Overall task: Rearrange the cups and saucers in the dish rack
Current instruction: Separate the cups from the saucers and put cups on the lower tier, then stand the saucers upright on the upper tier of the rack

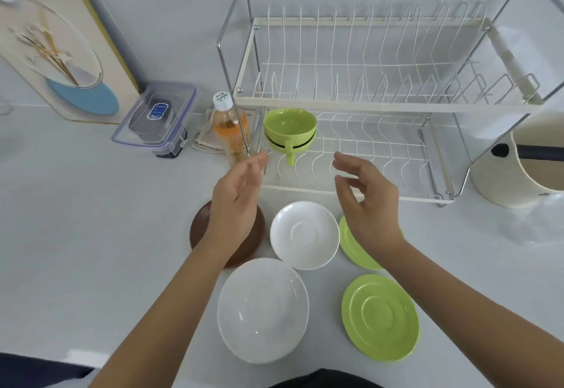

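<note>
While both the left hand point(236, 195) and right hand point(364, 197) hovered empty with loosely spread fingers, two stacked green cups point(290, 131) sat at the dish rack point(351, 105)'s lower left, the orange bottle point(230, 131)'s label unreadable.

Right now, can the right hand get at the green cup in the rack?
Probably yes. The right hand hovers open at the front of the rack's lower shelf, holding nothing. The green cup sits at the shelf's left end with bare wires between them; the left hand is nearby but beside the path.
</note>
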